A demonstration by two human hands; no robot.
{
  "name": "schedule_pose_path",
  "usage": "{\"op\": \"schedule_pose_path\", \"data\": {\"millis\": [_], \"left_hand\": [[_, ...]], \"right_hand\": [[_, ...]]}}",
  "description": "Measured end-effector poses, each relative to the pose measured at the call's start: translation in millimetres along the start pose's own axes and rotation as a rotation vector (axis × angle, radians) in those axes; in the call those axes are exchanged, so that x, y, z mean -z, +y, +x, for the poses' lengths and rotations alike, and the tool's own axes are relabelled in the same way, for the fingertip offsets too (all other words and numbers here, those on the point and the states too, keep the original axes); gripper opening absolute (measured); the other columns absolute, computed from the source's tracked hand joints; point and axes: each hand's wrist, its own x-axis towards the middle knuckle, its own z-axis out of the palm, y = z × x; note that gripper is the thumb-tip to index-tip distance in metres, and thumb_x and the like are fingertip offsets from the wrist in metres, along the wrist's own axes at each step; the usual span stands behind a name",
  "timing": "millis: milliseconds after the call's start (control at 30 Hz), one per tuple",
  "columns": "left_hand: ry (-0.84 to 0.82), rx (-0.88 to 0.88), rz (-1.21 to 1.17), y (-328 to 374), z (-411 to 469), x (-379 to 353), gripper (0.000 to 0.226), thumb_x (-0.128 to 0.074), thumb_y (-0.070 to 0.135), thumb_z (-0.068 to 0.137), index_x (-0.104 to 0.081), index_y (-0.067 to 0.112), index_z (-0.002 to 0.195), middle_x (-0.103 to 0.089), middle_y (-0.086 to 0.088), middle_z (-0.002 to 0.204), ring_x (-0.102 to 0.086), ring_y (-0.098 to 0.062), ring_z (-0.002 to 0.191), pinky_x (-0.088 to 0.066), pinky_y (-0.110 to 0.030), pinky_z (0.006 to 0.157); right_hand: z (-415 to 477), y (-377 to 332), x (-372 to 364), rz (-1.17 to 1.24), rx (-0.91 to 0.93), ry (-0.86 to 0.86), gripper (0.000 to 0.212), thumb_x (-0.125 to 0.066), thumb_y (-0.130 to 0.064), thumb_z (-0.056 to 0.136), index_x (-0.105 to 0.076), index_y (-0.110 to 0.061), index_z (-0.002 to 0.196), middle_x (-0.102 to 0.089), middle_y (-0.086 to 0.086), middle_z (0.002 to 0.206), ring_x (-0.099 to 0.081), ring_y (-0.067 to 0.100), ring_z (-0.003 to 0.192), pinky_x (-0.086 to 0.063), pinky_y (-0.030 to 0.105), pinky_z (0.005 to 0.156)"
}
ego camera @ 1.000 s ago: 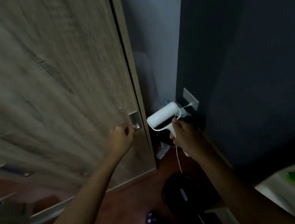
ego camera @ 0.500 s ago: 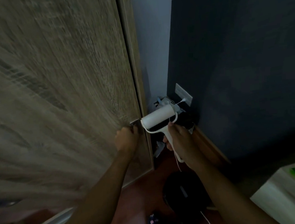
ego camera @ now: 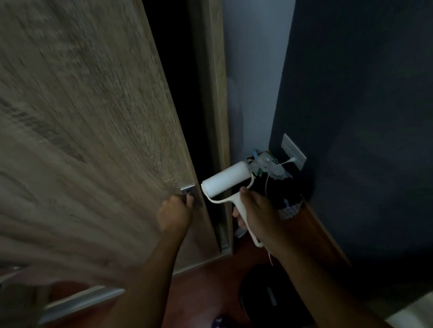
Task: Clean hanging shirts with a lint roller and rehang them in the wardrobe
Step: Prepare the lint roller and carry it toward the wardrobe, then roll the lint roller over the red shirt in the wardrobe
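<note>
Left hand: your left hand (ego camera: 175, 211) is curled onto the small metal handle (ego camera: 192, 196) near the edge of the wooden wardrobe door (ego camera: 75, 123), fingertips hooked into it.
Right hand: your right hand (ego camera: 257, 212) is wrapped around the white grip of the lint roller (ego camera: 227, 180), thumb up near the neck.
Lint roller: you hold it just right of the door edge, its white roll lying sideways and tilted, clear of the door.
Wardrobe door: it stands partly slid aside, with a narrow dark gap (ego camera: 177, 88) showing between its edge and the wardrobe's side panel (ego camera: 216, 85); the door looks motion-blurred.
Shirts: you cannot see any in the gap, which is too dark to read.
Wall: a dark wall (ego camera: 374, 97) runs along your right, with a white socket (ego camera: 293, 152) low on it and a thin white cable plugged in.
Corner: a small heap of clutter (ego camera: 268, 166) sits just behind the roller, below the socket.
Floor: reddish wood floor (ego camera: 207, 282) lies under you, with a round dark object (ego camera: 266, 293) beside your right forearm.
</note>
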Motion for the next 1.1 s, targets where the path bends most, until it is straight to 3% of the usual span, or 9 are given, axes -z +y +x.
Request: {"op": "schedule_pose_path", "data": {"millis": [133, 300, 433, 500, 600, 700, 833, 1100], "left_hand": [[0.01, 0.128, -0.001, -33.6, -2.6, 13.5, 0.045, -0.046, 0.05, 0.097, -0.073, 0.015, 0.105, -0.07, -0.02, 0.102, -0.063, -0.04, 0.104, -0.05, -0.041, 0.081], [0.047, 0.308, -0.083, -81.0, -5.1, 40.4, 0.042, -0.049, 0.043, 0.097, -0.072, 0.008, 0.1, -0.071, -0.022, 0.1, -0.065, -0.041, 0.102, -0.051, -0.042, 0.079], [0.353, 0.4, -0.233, -92.1, -16.3, 91.8, 0.033, -0.056, 0.038, 0.09, -0.069, 0.007, 0.091, -0.07, -0.018, 0.091, -0.066, -0.039, 0.091, -0.05, -0.039, 0.074], [0.585, 0.357, -0.324, -93.3, -21.9, 124.3, 0.035, -0.06, 0.039, 0.088, -0.062, 0.008, 0.104, -0.065, -0.015, 0.1, -0.062, -0.035, 0.096, -0.048, -0.039, 0.078], [0.791, 0.271, -0.324, -101.1, -28.0, 168.2, 0.063, -0.066, 0.047, 0.086, -0.049, 0.009, 0.133, -0.054, -0.015, 0.124, -0.052, -0.028, 0.114, -0.044, -0.039, 0.092], [0.852, 0.237, -0.284, -117.9, -23.1, 202.8, 0.088, -0.068, 0.058, 0.083, -0.031, 0.014, 0.15, -0.041, -0.015, 0.143, -0.043, -0.026, 0.13, -0.041, -0.038, 0.102], [0.856, 0.199, -0.256, -145.9, -8.1, 232.8, 0.105, -0.07, 0.06, 0.081, -0.013, 0.017, 0.157, -0.018, -0.017, 0.16, -0.023, -0.03, 0.147, -0.035, -0.048, 0.111], [0.812, 0.215, -0.277, -215.3, 19.9, 257.5, 0.116, -0.077, 0.05, 0.075, 0.0, 0.022, 0.158, -0.008, -0.022, 0.162, -0.017, -0.037, 0.149, -0.035, -0.059, 0.111]], "right_hand": [[-4.8, -6.2, -17.5, -0.001, 0.021, -0.105, 0.044, -0.037, -0.034, 0.106, -0.058, -0.002, 0.083, -0.057, 0.004, 0.061, -0.048, 0.005, 0.04, -0.038, 0.018, 0.041], [-10.4, -9.2, -40.1, 0.001, 0.068, -0.224, 0.044, -0.035, -0.03, 0.107, -0.058, 0.001, 0.085, -0.057, 0.005, 0.063, -0.047, 0.009, 0.044, -0.04, 0.02, 0.044], [-8.5, -8.7, -72.2, -0.06, 0.082, -0.26, 0.046, -0.037, -0.037, 0.106, -0.061, -0.004, 0.086, -0.062, 0.0, 0.064, -0.053, 0.012, 0.049, -0.044, 0.027, 0.052], [-9.6, -11.5, -91.6, -0.086, 0.126, -0.295, 0.041, -0.041, -0.038, 0.104, -0.061, -0.009, 0.084, -0.063, -0.002, 0.064, -0.054, 0.011, 0.05, -0.045, 0.029, 0.054], [-13.7, -19.9, -119.2, -0.122, 0.217, -0.368, 0.033, -0.053, -0.038, 0.1, -0.054, -0.016, 0.076, -0.062, -0.003, 0.066, -0.054, 0.01, 0.052, -0.046, 0.03, 0.055], [-15.0, -27.1, -147.0, -0.124, 0.256, -0.437, 0.025, -0.061, -0.034, 0.096, -0.056, -0.014, 0.081, -0.062, -0.003, 0.067, -0.054, 0.008, 0.053, -0.046, 0.029, 0.055], [-19.0, -34.4, -183.8, -0.166, 0.31, -0.484, 0.017, -0.066, -0.028, 0.093, -0.06, -0.013, 0.09, -0.062, -0.003, 0.067, -0.056, 0.004, 0.052, -0.047, 0.022, 0.054], [-22.8, -48.2, -261.4, -0.185, 0.346, -0.452, 0.018, -0.064, -0.026, 0.093, -0.059, -0.011, 0.085, -0.061, 0.001, 0.066, -0.053, 0.006, 0.049, -0.044, 0.026, 0.053]]}}
